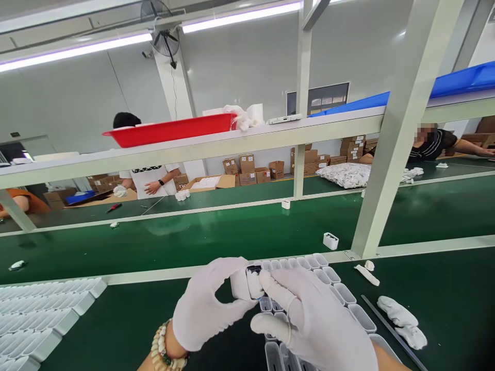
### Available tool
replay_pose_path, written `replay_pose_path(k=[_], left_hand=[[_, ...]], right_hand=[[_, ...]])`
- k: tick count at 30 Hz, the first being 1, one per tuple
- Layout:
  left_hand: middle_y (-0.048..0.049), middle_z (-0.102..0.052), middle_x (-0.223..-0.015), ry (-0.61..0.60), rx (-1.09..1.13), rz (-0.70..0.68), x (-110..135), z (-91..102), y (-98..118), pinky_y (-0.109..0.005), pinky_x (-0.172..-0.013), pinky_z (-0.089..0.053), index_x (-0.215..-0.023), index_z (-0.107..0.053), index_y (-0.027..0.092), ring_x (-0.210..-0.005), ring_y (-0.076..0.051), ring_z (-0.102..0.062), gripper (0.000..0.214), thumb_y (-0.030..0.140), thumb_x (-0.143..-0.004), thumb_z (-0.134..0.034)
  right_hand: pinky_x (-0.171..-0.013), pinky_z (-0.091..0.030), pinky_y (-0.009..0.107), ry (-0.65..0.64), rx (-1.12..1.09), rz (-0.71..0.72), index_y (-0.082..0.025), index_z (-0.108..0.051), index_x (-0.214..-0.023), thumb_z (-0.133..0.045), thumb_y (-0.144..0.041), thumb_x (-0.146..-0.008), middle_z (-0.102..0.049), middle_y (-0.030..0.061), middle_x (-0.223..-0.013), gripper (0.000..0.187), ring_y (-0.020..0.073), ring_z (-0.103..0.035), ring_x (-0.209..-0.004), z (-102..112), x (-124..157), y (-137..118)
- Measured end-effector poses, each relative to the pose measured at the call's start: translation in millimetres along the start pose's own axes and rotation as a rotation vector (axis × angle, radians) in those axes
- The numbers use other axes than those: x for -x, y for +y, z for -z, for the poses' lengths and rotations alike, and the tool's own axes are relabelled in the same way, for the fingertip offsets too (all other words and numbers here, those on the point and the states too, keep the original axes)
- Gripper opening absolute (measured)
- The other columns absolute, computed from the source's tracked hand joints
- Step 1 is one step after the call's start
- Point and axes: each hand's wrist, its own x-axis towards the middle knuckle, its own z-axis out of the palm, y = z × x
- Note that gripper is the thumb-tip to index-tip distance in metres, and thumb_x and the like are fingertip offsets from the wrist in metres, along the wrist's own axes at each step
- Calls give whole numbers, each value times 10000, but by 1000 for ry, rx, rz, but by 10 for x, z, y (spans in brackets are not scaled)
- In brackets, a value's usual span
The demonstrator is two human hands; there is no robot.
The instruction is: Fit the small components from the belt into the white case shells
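Note:
Both my hands wear white gloves and meet low in the middle of the view. My left hand (207, 306) is closed round a small white plastic housing (247, 282) with a dark opening at its top. My right hand (309, 322) pinches the same housing from the right, fingers pressed against its face. Under my hands lies a row of white housings (340, 288) set side by side on the green table. A bead bracelet (164, 353) is on my left wrist.
Several more white housings (42, 317) lie at the left. A single white housing (330, 240) sits on the green conveyor belt (193, 239). White gloves (402, 317) and a thin rod (390, 330) lie at the right. A shelf frame post (390, 139) rises ahead; two persons work across the belt.

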Motion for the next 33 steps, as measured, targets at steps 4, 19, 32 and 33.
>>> replay_pose_path(k=[4,19,32,33], left_hand=[[-5,-752,-1011,8,-3,-29,-5,9,2,-278,-803,-616,-1110,-629,243,-854,-172,-731,401,207,-732,-758],[-26,-763,-981,38,-109,-80,40,-52,22,-325,-772,-637,-1087,-641,225,-834,-204,-743,372,142,-726,-599],[-15,-768,-971,-41,-27,-10,10,-29,56,-311,-753,-636,-1055,-667,229,-808,-198,-744,342,222,-724,-753],[-12,-769,-965,-51,-26,-5,16,-33,60,-316,-757,-636,-1053,-669,231,-804,-200,-744,349,225,-716,-762]], right_hand=[[-435,-436,247,-26,13,27,-190,-580,-806,-210,-426,-1036,-597,-5,-610,496,138,-569,-476,23,-11,-4],[-453,-435,246,-203,-76,-40,-209,-527,-706,-349,-103,-939,-601,16,-620,311,136,-543,-496,-139,152,64],[-477,-328,261,-276,-100,65,-209,-538,-748,-377,-178,-971,-524,-31,-600,278,123,-465,-494,160,-49,171],[-467,-309,262,-290,-82,88,-209,-538,-740,-380,-193,-976,-520,-32,-594,284,121,-459,-484,164,-44,194]])
